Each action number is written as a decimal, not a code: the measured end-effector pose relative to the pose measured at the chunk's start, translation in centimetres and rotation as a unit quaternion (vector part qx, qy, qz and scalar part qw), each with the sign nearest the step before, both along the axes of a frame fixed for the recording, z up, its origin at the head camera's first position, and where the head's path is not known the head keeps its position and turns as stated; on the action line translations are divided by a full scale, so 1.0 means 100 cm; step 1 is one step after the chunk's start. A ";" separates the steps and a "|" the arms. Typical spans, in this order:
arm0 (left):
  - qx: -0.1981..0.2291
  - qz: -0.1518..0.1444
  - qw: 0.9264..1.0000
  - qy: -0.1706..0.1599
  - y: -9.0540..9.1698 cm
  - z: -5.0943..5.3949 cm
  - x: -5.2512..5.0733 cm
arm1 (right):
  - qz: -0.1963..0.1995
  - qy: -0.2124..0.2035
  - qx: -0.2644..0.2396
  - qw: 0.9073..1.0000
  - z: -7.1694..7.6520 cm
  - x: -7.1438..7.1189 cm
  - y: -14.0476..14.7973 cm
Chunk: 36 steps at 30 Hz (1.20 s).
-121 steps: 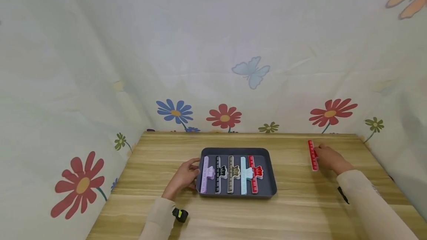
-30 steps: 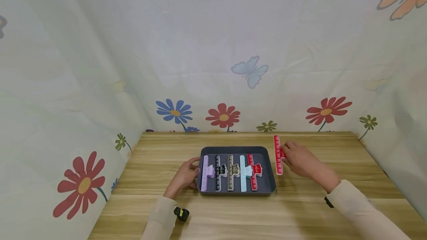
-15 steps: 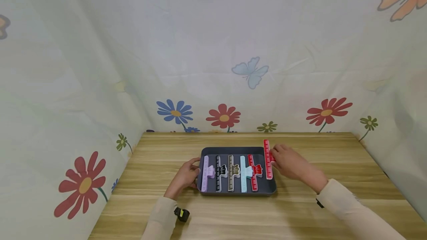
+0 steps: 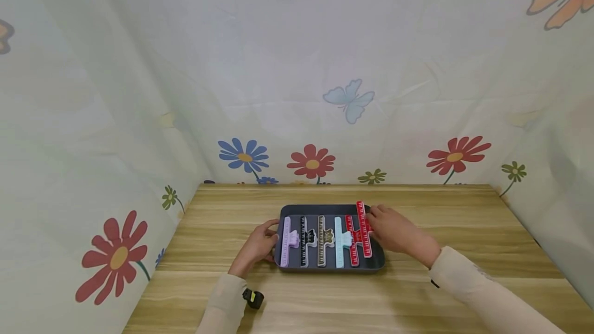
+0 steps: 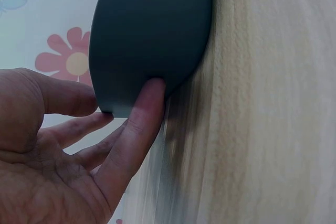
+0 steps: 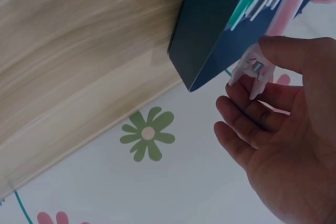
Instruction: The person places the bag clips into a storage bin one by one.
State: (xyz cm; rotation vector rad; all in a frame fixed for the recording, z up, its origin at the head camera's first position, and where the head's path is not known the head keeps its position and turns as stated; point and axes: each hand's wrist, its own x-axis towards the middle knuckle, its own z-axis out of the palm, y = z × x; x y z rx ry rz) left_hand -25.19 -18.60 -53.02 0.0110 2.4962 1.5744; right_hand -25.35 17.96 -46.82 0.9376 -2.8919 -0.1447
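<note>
My right hand (image 4: 392, 228) pinches a red piano-patterned clip (image 4: 363, 228) by its spring handle, in the head view. This clip is tilted over the right part of the dark grey tray (image 4: 325, 271), overlapping another red clip (image 4: 353, 256). The right wrist view shows the held clip's handle (image 6: 255, 66) and spring between thumb and fingers. My left hand (image 4: 257, 245) touches the tray's left end, its extended fingers against the outer wall (image 5: 152, 35) in the left wrist view. Lying inside are a lilac clip (image 4: 285, 251), a black clip (image 4: 303, 254), a brown-gold clip (image 4: 321, 254) and a light blue clip (image 4: 339, 254).
The tray stands on a wood-grain table (image 4: 297, 303). Behind it hangs a pale curtain (image 4: 278, 66) printed with flowers and butterflies. A small black device (image 4: 253, 299) sits at the left wrist.
My right hand has carried the red clip leftwards from the table's right side, over the tray's rim and down beside the other red clip. The left hand has stayed at the tray.
</note>
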 end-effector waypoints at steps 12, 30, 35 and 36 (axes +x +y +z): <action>0.004 -0.004 1.000 -0.001 0.000 -0.001 0.000 | 0.021 0.005 0.025 0.999 -0.017 -0.007 -0.006; -0.001 -0.002 1.000 0.005 -0.001 -0.002 -0.001 | 0.024 -0.019 0.019 0.999 -0.026 -0.010 -0.014; -0.001 -0.002 1.000 0.005 -0.001 -0.002 -0.002 | 0.018 -0.026 0.012 0.999 -0.028 -0.010 -0.016; -0.003 -0.002 1.000 0.005 -0.001 -0.002 -0.002 | 0.016 -0.027 0.011 0.999 -0.028 -0.010 -0.017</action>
